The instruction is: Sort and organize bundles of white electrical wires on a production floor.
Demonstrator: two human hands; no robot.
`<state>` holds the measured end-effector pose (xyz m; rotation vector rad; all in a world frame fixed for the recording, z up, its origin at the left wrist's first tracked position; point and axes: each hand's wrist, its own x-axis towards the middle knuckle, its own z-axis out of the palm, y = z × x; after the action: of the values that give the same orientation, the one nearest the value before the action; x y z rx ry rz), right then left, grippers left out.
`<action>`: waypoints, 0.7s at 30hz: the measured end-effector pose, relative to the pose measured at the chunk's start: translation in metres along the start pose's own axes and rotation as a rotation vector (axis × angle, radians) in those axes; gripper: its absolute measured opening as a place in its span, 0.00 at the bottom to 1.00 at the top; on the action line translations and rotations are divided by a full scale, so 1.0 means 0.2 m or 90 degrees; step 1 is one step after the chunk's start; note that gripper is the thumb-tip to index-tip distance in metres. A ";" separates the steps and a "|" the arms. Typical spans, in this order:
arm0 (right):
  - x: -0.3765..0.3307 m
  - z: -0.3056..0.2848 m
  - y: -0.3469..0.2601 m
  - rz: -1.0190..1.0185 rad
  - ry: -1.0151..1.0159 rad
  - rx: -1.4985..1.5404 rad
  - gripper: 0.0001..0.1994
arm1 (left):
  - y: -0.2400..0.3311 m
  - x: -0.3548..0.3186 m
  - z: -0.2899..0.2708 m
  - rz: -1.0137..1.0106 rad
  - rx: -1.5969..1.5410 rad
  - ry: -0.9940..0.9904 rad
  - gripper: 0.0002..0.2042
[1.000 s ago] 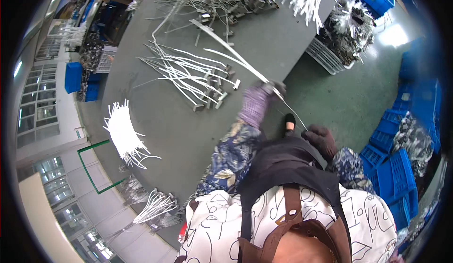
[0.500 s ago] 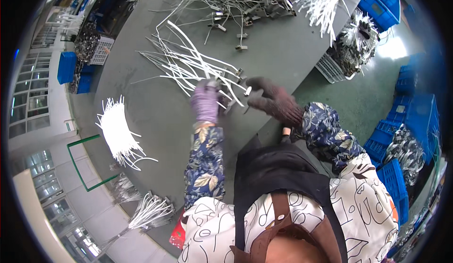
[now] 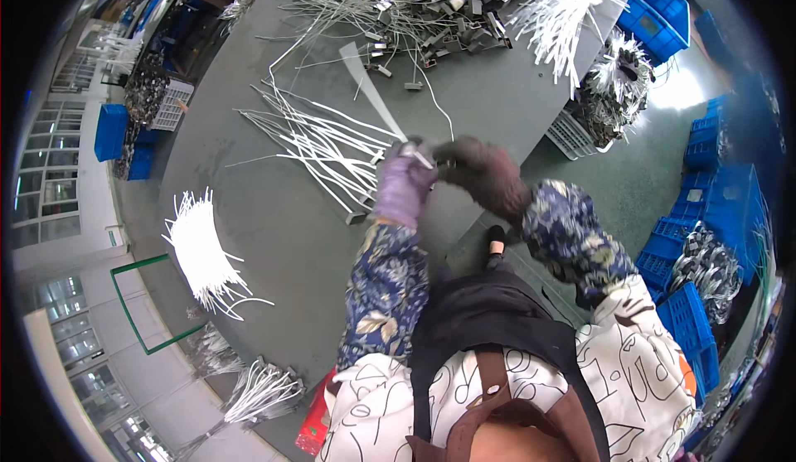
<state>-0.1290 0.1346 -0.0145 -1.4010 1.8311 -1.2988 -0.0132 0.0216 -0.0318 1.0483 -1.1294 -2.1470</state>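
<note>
At frame centre, the left hand, in a purple glove, is pinching the near end of a flat white strip that is slanting up-left over the grey table. The right hand, dark-gloved, is closing on the same end, fingers curled. Loose white cable ties are lying just left.

Your left hand wears a pale purple glove; your right hand wears a dark brown one. Your sleeves are navy with a cream and tan floral print. The strip in your grip is pale white. The surface is dull grey, strewn with white ties. The crates are bright blue.
</note>
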 end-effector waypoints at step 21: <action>-1.51 -0.33 0.19 0.756 0.075 0.255 0.07 | 0.19 0.14 0.08 0.146 -0.210 0.084 0.09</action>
<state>-0.0940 0.4394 -0.0684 0.0714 1.8006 -0.9642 -0.0410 -0.0106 -0.0060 0.8514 -0.7600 -1.9639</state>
